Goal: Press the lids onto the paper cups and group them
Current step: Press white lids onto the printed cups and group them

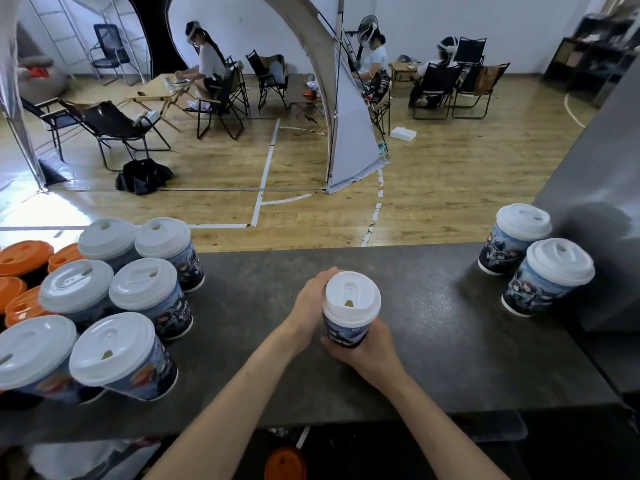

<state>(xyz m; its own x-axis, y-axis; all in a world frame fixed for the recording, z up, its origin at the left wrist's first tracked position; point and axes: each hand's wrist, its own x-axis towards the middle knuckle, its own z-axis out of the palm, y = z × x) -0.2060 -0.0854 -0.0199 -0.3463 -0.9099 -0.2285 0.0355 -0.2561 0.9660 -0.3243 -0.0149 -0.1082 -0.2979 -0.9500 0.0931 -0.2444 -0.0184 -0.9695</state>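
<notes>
Paper cup [346, 332] w/ white lid [351, 299] is at mid-counter, toward the near edge, held in both hands. Left hand [310, 299] wraps the cup's left side up by the lid rim, w/ fingers curled round toward the far side and the tips mostly hidden. Right hand [363, 348] grips the lower body from the near side, fingers curled round the printed wall. Lid sits level on the rim, sip hole up. Can't tell if the base touches the dark counter [259, 341], since the hands hide it.

Left group [145, 292]: 6 lidded cups of the same print, packed close in approx 2 columns, some touching. Orange lids [24, 256] lie just past them at the far-left edge, several overlapping. Right pair [554, 271]: 2 more lidded cups just beside each other, well apart from the held cup and near a grey panel [606, 202]. A lone orange lid [285, 462] shows below the counter's front edge, blurry.

Bg: wood floor [450, 185] w/ white lines, tent panel [349, 133], black folding chairs [114, 123], and seated ppl [207, 60] w/ headsets on, at low tables.
</notes>
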